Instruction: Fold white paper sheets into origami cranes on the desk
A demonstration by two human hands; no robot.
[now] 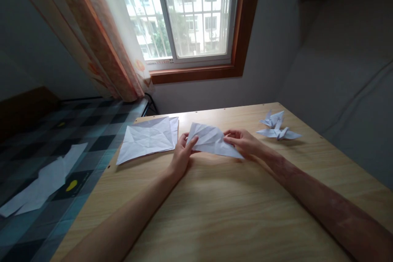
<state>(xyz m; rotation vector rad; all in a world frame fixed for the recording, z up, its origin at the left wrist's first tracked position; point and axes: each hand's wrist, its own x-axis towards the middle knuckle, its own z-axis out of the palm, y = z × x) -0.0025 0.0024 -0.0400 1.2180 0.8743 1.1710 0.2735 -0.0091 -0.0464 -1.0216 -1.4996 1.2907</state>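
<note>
A creased white paper (211,140), folded into a rough triangle, is held just above the wooden table (233,213) near its far middle. My left hand (181,155) pinches the paper's left edge with thumb and fingers. On the paper's right side, my right hand (244,142) grips it with fingers curled over the fold. Left of my hands lie two or so creased, unfolded white sheets (147,138), stacked flat. A finished white paper crane (278,127) sits on the table to the right.
A bed with a dark checked cover (61,151) adjoins the table's left edge, with loose white paper (43,182) on it. A window (184,12) with a curtain (101,32) is behind. Grey walls close the right side.
</note>
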